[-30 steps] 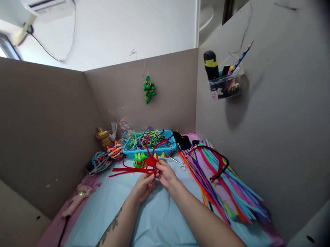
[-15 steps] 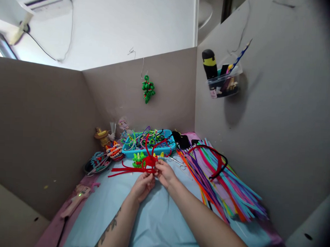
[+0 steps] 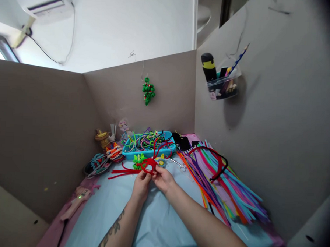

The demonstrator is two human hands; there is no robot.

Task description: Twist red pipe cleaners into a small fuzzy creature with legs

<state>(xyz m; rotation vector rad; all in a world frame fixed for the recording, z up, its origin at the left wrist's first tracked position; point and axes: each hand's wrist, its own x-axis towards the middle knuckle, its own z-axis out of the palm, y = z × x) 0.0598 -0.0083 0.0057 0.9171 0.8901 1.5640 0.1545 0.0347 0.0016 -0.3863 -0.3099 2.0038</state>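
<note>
Looking down past my two forearms, I have the pale-blue-covered counter (image 3: 165,223) nearest me. On the left, a pink tool (image 3: 75,204) with a green light lies along the counter's pink edge. At right, a loose bundle of coloured pipe cleaners (image 3: 230,187) fans toward me. In the middle, I have the left hand (image 3: 141,185) pinching the lower edge of a red pipe-cleaner piece (image 3: 152,162), while the right hand (image 3: 163,178) pinches its right edge. The piece curves round an opening, loose strands reaching left and upward. Just behind it I see a bright green figure (image 3: 138,161), partly covered, with scissors (image 3: 183,168) to the right. Beyond is a blue tray (image 3: 135,154) heaped with pipe cleaners; farther still, a green ornament (image 3: 148,91) hangs against the back panel (image 3: 113,95).
</note>
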